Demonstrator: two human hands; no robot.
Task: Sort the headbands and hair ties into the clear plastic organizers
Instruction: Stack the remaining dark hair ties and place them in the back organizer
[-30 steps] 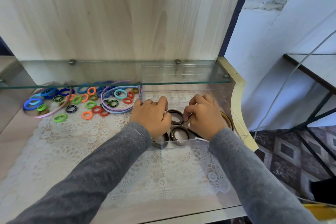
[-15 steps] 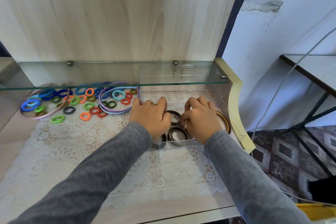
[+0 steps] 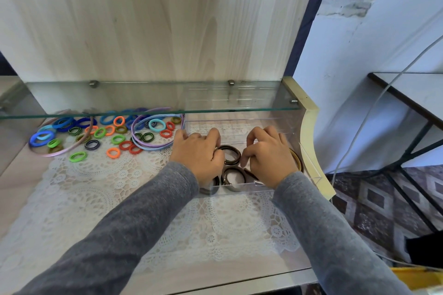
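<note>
Clear plastic organizer [image 3: 275, 124] sits on the right side of the lace mat [image 3: 107, 189], under the glass shelf [image 3: 143, 98]. Both hands reach into it with fingers curled. The left hand [image 3: 199, 153] lies over the dark ties [image 3: 231, 154], thumb against one ring, and the right hand [image 3: 268, 158] curls just beside that ring. I cannot tell whether either grips a tie. Coloured ties [image 3: 115, 139], a purple headband [image 3: 153, 147] and a pink headband [image 3: 55, 154] lie loose on the mat, left of the organizer.
</note>
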